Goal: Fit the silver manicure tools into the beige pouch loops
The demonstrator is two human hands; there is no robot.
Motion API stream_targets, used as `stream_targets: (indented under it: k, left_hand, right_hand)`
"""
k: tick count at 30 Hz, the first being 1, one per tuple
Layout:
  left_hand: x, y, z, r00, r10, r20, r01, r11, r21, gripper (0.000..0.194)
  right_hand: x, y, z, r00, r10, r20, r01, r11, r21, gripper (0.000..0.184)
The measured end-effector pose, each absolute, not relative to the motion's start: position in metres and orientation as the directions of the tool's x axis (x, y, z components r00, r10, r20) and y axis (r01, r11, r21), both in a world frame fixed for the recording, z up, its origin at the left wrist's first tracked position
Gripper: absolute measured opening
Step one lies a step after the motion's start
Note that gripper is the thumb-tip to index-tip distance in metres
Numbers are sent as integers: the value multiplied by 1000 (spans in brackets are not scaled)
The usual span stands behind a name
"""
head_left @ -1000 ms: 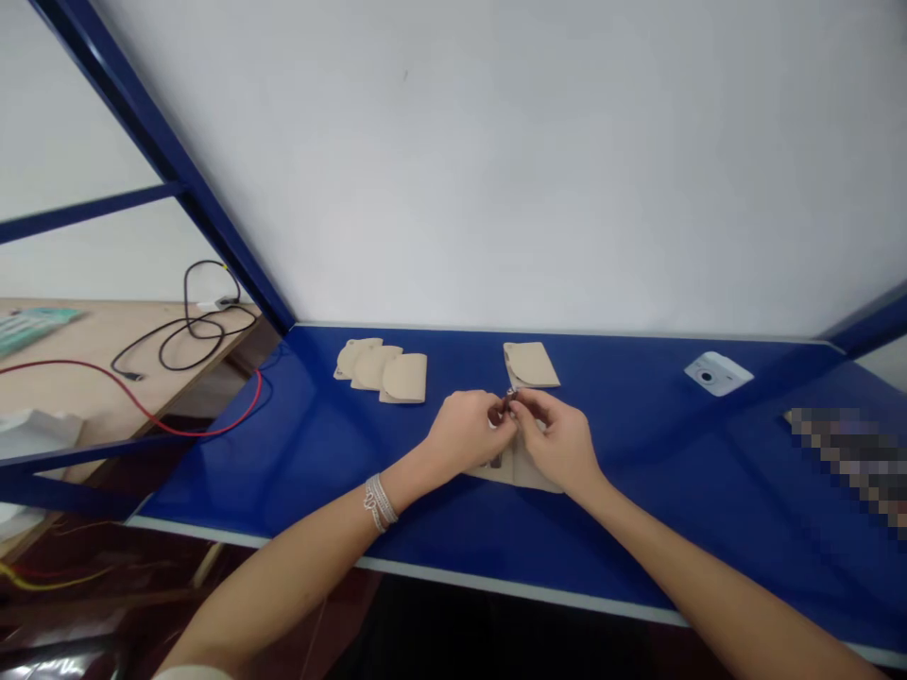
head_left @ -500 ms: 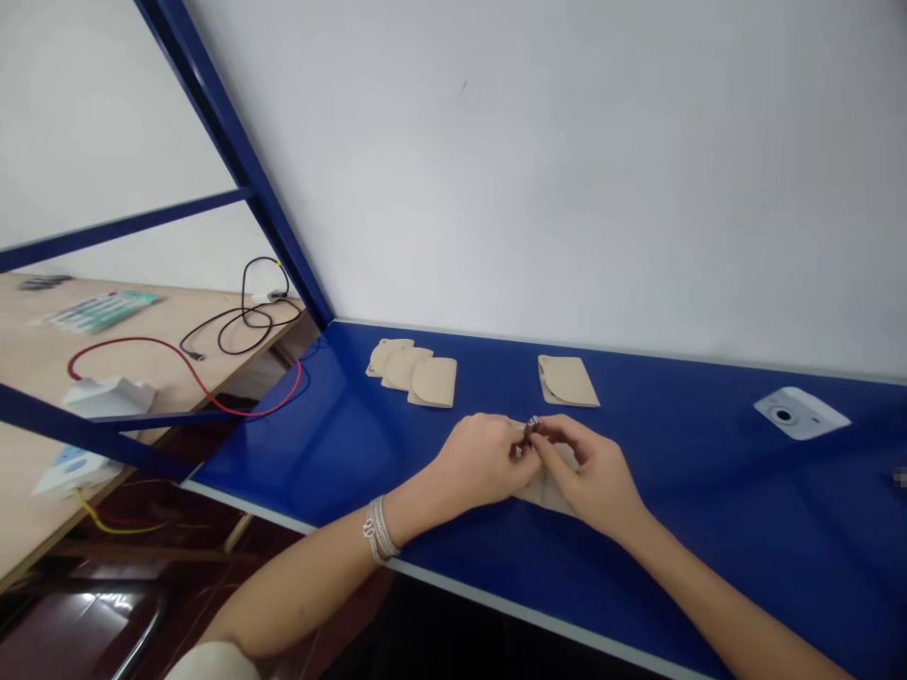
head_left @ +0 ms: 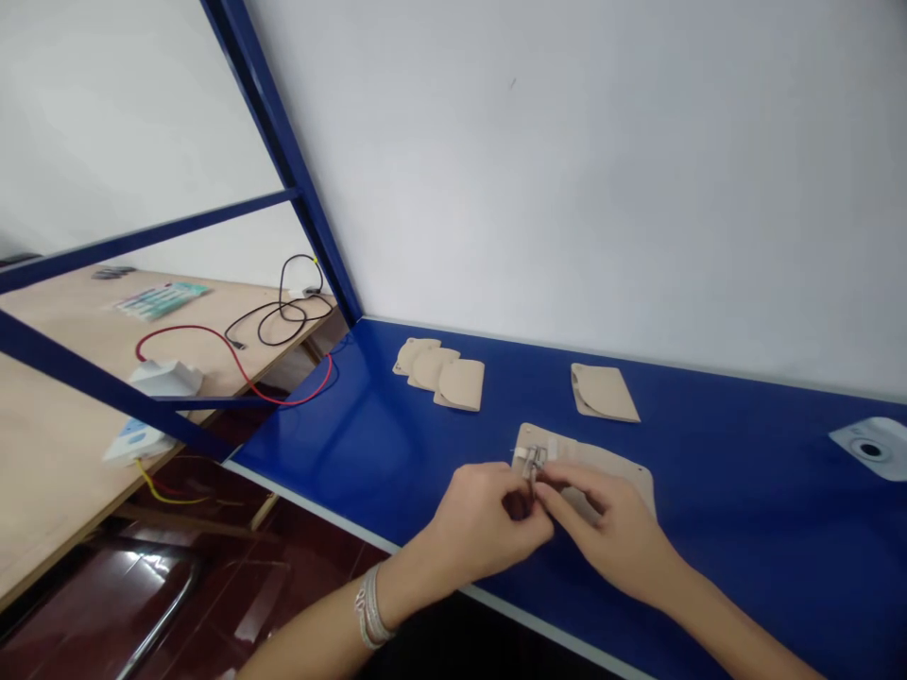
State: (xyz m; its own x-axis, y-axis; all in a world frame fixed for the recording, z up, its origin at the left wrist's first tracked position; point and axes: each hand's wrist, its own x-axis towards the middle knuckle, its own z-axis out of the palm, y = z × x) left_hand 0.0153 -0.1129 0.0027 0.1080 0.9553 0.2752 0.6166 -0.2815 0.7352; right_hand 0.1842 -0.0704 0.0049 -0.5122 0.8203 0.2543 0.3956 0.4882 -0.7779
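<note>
An unfolded beige case (head_left: 624, 467) lies on the blue table in front of me. Small metal tools (head_left: 535, 457) sit at its left end, under light-coloured straps. My left hand (head_left: 488, 519) is closed, with thumb and forefinger pinched at the lower ends of those tools. Against it, my right hand (head_left: 616, 529) is also closed in a pinch, its fingertips nearly touching the left ones and its palm over the case. What the fingertips hold is too small and partly hidden to name. Behind them lies a folded beige case (head_left: 607, 393).
Three folded beige cases (head_left: 460, 385) overlap at the back left. A white device with a round dark lens (head_left: 873, 450) is at the far right. A blue metal frame (head_left: 283, 151) rises on the left. A red cable (head_left: 233, 364) reaches the table from a wooden table (head_left: 63, 312).
My view has shifted, so the things on the table sit further right. Both hands have drawn lower toward me, uncovering more of the unfolded case and its metal tools.
</note>
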Motion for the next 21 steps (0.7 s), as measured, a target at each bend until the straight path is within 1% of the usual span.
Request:
stream_targets:
  k: [3,5,9,12,16,18,21]
  left_hand:
    - [14,-111,3,91,975,201,562,-217,798,17]
    - [15,-109,2,71,983,166,545,-178,819,20]
    - [19,-109,-1,31,992,126,478,-125,869,24]
    - [20,-112,-2,24,991,131,451,-127,883,23]
    - [19,-115,-4,34,984,174,439,-171,882,26]
    - [19,-117,-8,31,982,187,437,-182,881,27]
    - [18,-120,-14,12,979,203,454,-187,871,28]
  right_hand:
    - [184,-69,6,-533,822,200,389,448,-805,21]
    - [185,-67,8,-548,816,184,383,441,-812,22]
    - [185,-66,9,-602,772,203,359,489,-795,28]
    - [184,-67,7,-610,758,229,356,521,-776,28]
    - [184,-70,3,-604,745,282,370,576,-729,24]
    - [183,-71,0,-619,734,280,380,592,-711,25]
    - [182,-69,-4,-637,734,235,411,581,-702,28]
